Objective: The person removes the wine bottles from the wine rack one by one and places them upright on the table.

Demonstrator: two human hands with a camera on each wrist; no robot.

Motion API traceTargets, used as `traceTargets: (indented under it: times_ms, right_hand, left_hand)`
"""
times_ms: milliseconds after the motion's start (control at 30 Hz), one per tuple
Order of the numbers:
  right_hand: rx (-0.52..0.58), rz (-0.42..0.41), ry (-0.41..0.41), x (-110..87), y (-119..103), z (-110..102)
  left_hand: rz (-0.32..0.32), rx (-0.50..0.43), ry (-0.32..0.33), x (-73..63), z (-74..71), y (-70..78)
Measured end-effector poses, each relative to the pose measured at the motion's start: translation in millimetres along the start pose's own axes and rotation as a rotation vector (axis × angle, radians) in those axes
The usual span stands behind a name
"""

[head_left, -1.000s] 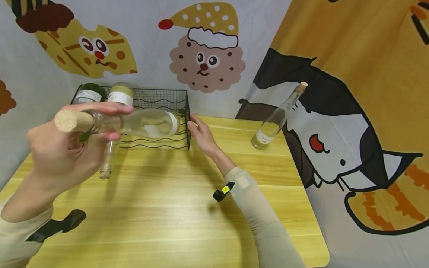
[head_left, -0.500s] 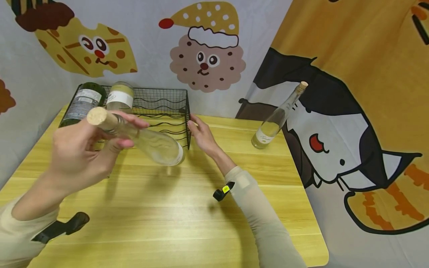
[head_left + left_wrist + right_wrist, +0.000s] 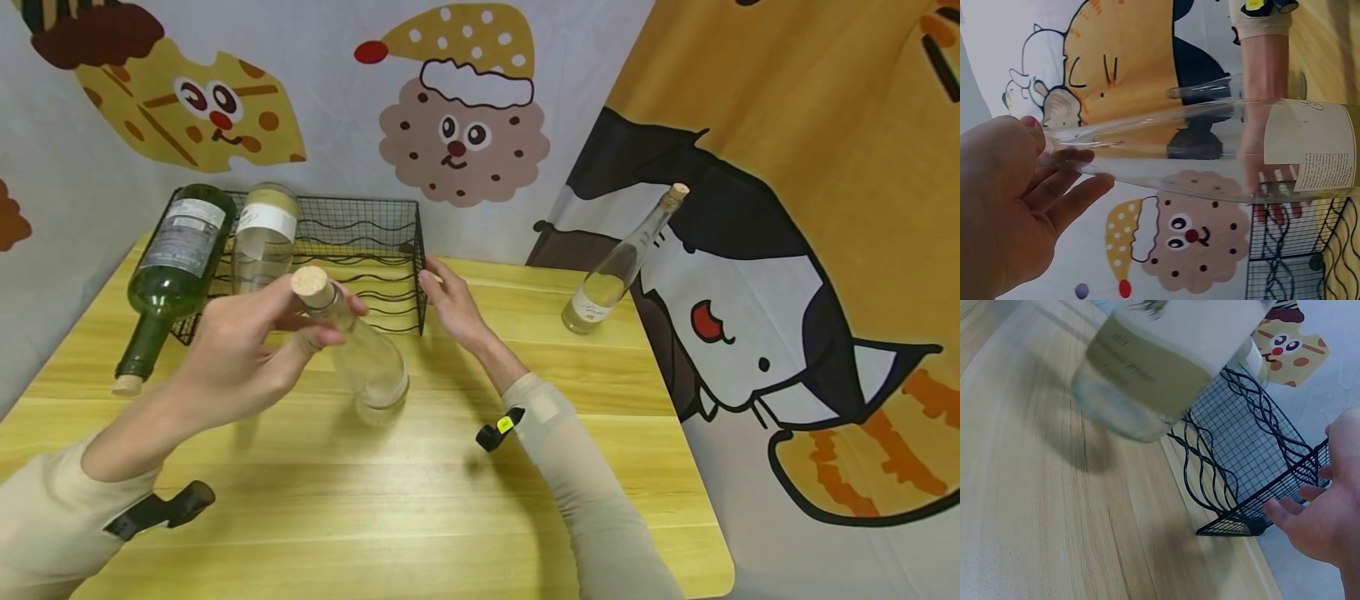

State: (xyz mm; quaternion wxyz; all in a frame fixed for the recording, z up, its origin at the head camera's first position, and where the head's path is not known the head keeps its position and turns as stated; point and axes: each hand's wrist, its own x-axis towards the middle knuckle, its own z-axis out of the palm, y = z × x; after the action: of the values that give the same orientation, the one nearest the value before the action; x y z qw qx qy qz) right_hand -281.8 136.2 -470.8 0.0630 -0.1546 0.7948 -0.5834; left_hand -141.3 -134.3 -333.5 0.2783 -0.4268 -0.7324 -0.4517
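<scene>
My left hand point(image 3: 251, 358) pinches a clear, corked glass bottle point(image 3: 371, 362) by its neck, in front of the black wire bottle rack point(image 3: 360, 212). The bottle leans, cork toward me. In the right wrist view its labelled base point(image 3: 1141, 381) hangs over the table, apart from its shadow. My right hand point(image 3: 459, 308) rests against the rack's right end with fingers extended, as the right wrist view also shows. Lying in the rack's left part are a green bottle point(image 3: 180, 250), cork toward me, and a clear bottle point(image 3: 266, 229), its neck hidden behind my left hand.
Another clear corked bottle point(image 3: 603, 287) stands upright at the table's back right. The wooden table point(image 3: 450, 500) runs up to a cartoon-printed curtain point(image 3: 592, 50) behind the rack and along the right side.
My left hand has carried the clear bottle rightward and toward me, from over the rack to in front of it, tipping it more upright. The green bottle is uncovered. My right hand has stayed put.
</scene>
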Motion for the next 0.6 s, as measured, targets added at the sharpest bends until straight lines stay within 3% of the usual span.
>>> traceTargets:
  times_ms: [333, 600]
  right_hand:
    - [-0.015, 0.001, 0.005, 0.3, 0.0, 1.5]
    - [-0.014, 0.007, 0.004, 1.2, 0.7, 0.4]
  left_hand:
    - [-0.094, 0.047, -0.127, -7.0, 7.1, -10.3]
    - [-0.024, 0.068, -0.084, -3.1, 13.5, -17.7]
